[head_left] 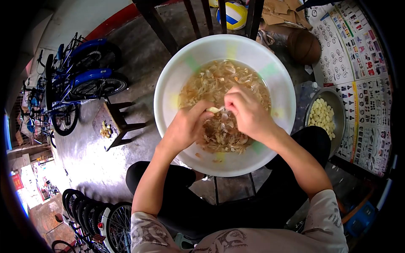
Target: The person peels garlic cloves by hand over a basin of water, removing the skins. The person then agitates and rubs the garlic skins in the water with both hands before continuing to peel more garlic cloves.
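Over a large white plastic basin (173,80), my left hand (185,124) holds a pale garlic clove (214,109) between thumb and forefinger. Close against the clove's tip, my right hand (249,113) has its fingers closed in a pinch on a thin whitish strip of garlic skin (222,108). Water and many loose brown garlic skins (219,78) fill the bottom of the basin, below both hands. To the right, a metal bowl (340,120) contains several peeled garlic cloves (321,111).
A small wooden stool (114,122) with a few unpeeled-looking cloves (105,129) stands at left. Blue bicycles (90,78) are beyond it. Behind the basin are a dark chair (158,25), a volleyball (233,16) and a brown ball (303,46). Printed sheets (358,84) cover the right side.
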Available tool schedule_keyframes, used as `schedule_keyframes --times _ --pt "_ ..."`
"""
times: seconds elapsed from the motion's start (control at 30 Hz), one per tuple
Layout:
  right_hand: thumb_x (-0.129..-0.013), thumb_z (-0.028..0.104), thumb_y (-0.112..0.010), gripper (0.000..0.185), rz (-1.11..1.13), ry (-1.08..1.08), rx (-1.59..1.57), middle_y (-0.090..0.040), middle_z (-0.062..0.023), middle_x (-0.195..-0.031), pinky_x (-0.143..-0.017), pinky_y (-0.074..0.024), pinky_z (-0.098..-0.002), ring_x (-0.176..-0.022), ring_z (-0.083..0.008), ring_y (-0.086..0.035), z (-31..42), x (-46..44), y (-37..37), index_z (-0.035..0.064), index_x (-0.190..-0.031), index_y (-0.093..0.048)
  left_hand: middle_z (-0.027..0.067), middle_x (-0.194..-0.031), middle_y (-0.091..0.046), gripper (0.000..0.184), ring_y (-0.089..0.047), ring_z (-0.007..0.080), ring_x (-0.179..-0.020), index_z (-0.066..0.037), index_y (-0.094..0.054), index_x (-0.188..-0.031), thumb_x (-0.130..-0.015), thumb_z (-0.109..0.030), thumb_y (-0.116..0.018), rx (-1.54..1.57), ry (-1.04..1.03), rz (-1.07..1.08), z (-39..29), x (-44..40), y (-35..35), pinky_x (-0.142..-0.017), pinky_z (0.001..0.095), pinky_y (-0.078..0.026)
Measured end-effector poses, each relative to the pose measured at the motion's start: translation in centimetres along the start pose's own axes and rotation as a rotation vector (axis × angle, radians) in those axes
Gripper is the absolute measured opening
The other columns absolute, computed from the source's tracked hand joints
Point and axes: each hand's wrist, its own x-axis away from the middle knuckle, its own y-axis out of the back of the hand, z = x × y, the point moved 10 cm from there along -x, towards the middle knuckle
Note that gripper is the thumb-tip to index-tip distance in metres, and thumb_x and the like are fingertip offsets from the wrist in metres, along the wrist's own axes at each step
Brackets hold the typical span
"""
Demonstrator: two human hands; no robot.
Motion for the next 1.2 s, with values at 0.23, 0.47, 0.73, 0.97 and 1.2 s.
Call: schedule_keyframes --times 0.23,0.47,0.73,0.97,1.2 --pt "-0.085 -0.006 -0.060 0.016 0.032 -0.159 -0.132 -0.058 -0.0105 -0.102 -0.075 -0.0501 -0.0370 -0.087 -0.0271 -0.061 -2.2 -0.4 1.5 0.0016 -0.099 -0.059 0.0174 -0.079 -0.067 0.017 -0.065 0.0313 -0.070 0.000 -0.059 -0.110 -0.093 -0.003 -0.059 0.002 -0.017 -0.020 -0.4 0.0 0.6 -0.067 0.0357 -0.050" --pt "-0.077 -0.005 -0.073 0.037 0.031 -0.110 -0.222 -0.065 -0.0106 -0.104 -0.079 -0.0552 -0.0297 -0.089 -0.0179 -0.067 0.3 -0.7 1.3 0.0054 -0.112 -0.066 0.0184 -0.080 -0.066 0.016 -0.065 0.0344 -0.071 -0.001 -0.058 -0.109 -0.093 -0.005 -0.060 0.053 -0.016 -0.014 -0.5 0.0 0.2 -0.067 0.0385 -0.049" --pt "-0.083 -0.001 -0.069 0.025 -0.033 -0.111 -0.317 -0.062 -0.0070 -0.085 -0.068 -0.0515 -0.0330 -0.077 -0.0198 -0.064 -0.1 -0.1 0.8 0.0057 -0.106 -0.064 0.0159 -0.073 -0.061 0.011 -0.056 0.0276 -0.061 0.000 -0.060 -0.104 -0.094 -0.006 -0.059 0.125 0.086 0.067 0.3 0.1 -1.2 -0.062 0.0351 -0.046" --pt "-0.086 -0.003 -0.063 0.033 -0.011 -0.150 -0.322 -0.057 -0.0083 -0.082 -0.067 -0.0498 -0.0357 -0.072 -0.0247 -0.059 -0.6 0.2 0.3 0.0058 -0.117 -0.056 0.0037 -0.076 -0.058 0.017 -0.051 0.0114 -0.068 0.002 -0.060 -0.107 -0.100 -0.011 -0.054 0.226 0.184 0.125 1.1 0.2 -1.9 -0.064 0.0273 -0.044" --pt "-0.087 -0.007 -0.055 0.039 0.056 -0.202 -0.235 -0.057 -0.0122 -0.088 -0.070 -0.0478 -0.0397 -0.077 -0.0293 -0.059 -0.5 0.4 -0.4 0.0013 -0.124 -0.046 0.0004 -0.077 -0.055 0.024 -0.048 0.0088 -0.070 0.000 -0.060 -0.109 -0.104 -0.020 -0.048 0.330 0.272 0.082 1.2 0.6 -2.7 -0.064 0.0240 -0.041"
